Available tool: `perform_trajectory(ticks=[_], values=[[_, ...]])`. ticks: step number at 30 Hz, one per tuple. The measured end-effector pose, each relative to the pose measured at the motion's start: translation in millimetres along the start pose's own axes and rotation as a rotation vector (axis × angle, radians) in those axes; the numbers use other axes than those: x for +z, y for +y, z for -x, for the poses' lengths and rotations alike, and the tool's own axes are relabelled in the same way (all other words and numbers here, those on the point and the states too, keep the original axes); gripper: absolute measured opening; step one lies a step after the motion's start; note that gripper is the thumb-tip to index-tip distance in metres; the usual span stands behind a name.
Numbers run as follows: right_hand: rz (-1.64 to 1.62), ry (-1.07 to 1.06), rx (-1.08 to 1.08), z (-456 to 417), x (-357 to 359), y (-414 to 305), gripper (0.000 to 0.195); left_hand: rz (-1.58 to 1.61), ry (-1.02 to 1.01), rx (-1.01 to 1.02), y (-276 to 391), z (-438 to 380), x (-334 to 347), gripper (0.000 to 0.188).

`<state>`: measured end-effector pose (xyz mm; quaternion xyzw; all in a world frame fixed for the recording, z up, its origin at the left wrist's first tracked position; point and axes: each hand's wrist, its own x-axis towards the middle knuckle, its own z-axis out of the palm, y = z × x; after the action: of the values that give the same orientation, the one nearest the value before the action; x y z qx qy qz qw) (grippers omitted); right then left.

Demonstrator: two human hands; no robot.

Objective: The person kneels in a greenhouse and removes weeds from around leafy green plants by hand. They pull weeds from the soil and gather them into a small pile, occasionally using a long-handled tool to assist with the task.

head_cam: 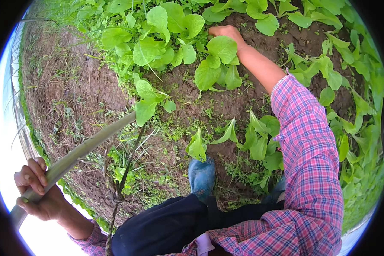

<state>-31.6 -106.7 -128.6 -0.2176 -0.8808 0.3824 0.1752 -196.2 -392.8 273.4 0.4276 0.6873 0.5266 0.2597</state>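
Observation:
My left hand (40, 192) is closed around a long wooden pole (86, 148), whose far end reaches the ground beside a small leafy plant (145, 105). At the upper middle, my right hand (225, 33) is low among leafy green seedlings (208, 75); its fingertips are partly hidden by leaves, so what they touch cannot be told. Just left of that hand stand more broad-leaved plants (150, 48) and small weeds.
A twisted cord (115, 198) hangs near the pole. Rubber boots (201, 176) stand on weedy soil. Rows of leafy plants (329, 75) grow at the right. A strip of bare brown soil (83, 73) lies at the left.

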Motion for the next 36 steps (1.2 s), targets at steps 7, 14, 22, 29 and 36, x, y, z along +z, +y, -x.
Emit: perform_trajectory(ticks=[7, 14, 22, 29, 36], values=[[0.174, -0.278, 0.255, -9, -5, -23, 0.038, -0.072, 0.324, 0.216, -22, -7, 33, 0.025], [0.253, -0.323, 0.140, -26, 5, -25, 0.043, -0.078, 0.289, 0.231, -21, -7, 26, 0.025], [-0.871, 0.099, 0.356, 6, 5, 19, 0.024, -0.118, 0.316, 0.263, -25, -7, 24, 0.027], [0.189, -0.397, 0.262, -24, -11, -40, 0.044, -0.134, 0.304, 0.271, -22, -4, 18, 0.028], [0.006, -0.181, 0.244, -23, 14, -13, 0.034, -0.112, 0.288, 0.278, -24, -8, 22, 0.029]])
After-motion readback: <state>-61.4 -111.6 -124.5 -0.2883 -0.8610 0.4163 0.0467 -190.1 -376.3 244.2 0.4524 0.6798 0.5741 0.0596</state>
